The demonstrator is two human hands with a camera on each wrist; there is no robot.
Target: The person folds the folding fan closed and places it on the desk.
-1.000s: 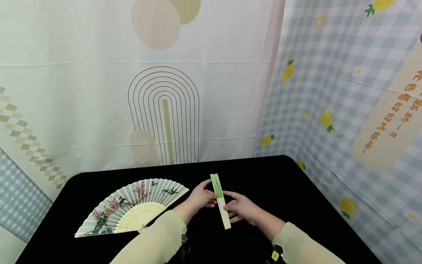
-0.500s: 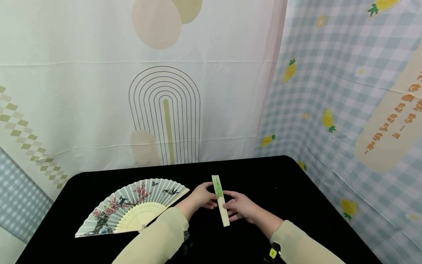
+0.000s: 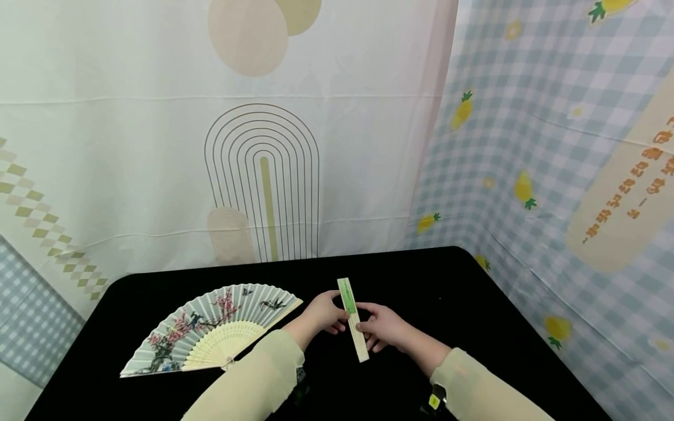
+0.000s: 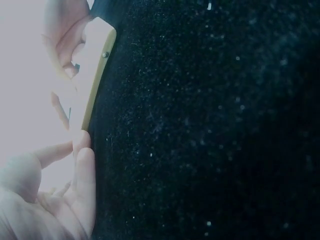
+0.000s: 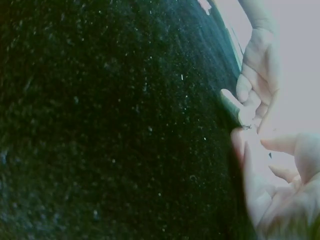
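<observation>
A folded hand fan (image 3: 359, 339), pale with a green section at its far half, is held above the black table between both hands. My left hand (image 3: 322, 314) pinches it from the left, around its middle. From the right, my right hand (image 3: 387, 327) grips it slightly lower, thumb on the near side. In the left wrist view, the folded fan (image 4: 95, 75) shows a yellowish edge and a small metal rivet near its end. Glare washes out part of both wrist views. An open fan (image 3: 226, 327) with pink blossoms and birds lies left of my left forearm.
The black table (image 3: 421, 280) has rounded far corners. Behind it hangs a white patterned curtain (image 3: 363, 164), and a blue checked cloth (image 3: 505, 146) runs along the right side.
The folded fan and both hands have shifted very slightly, its near end rising a little. The grip of both hands looks much the same, and the open fan stays put.
</observation>
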